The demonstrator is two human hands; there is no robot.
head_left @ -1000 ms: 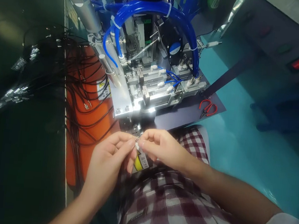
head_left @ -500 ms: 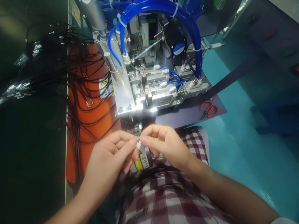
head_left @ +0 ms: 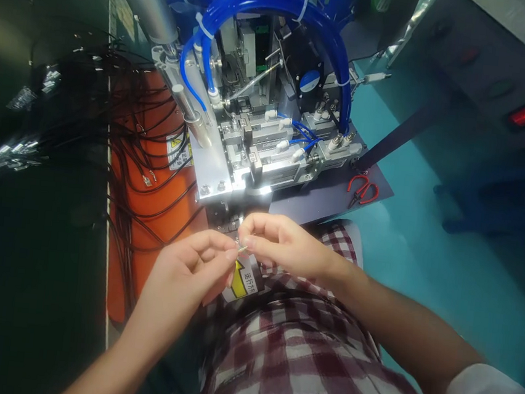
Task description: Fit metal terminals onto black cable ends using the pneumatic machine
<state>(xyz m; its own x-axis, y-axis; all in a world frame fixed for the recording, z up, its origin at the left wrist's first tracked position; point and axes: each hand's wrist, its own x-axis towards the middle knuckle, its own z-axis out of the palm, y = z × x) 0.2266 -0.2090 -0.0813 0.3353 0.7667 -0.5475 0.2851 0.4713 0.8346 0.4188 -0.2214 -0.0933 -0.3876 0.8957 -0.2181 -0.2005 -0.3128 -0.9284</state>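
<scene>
Two hands on one tiny piece, nearly tip to tip! Seemingly just shifted the pinch, and showed a pale yellowish sliver (head_left: pixel 242 249) more plainly between the fingertips than half a second earlier; looked, at a guess, like a fine adjustment of grip rather than a move to anywhere new. Kept left hand (head_left: pixel 185 273) nearly closed, thumb and forefinger pinching one end, other fingers loosely curled beneath. Brought right hand (head_left: pixel 288 249) in opposite, thumb and forefinger likewise pressed together at the other end, remaining fingers folded in. Too small and blurred to name the sliver exactly. Held up above the label with a yellow arrow (head_left: pixel 239 281), just in front of the metal fixture (head_left: pixel 271 176). Let dark cables (head_left: pixel 122 248) lie strewn over the orange surface (head_left: pixel 165 187) to the left, and red-handled pliers (head_left: pixel 361 192) rest untouched on the grey surface (head_left: pixel 298 208) to the right.
</scene>
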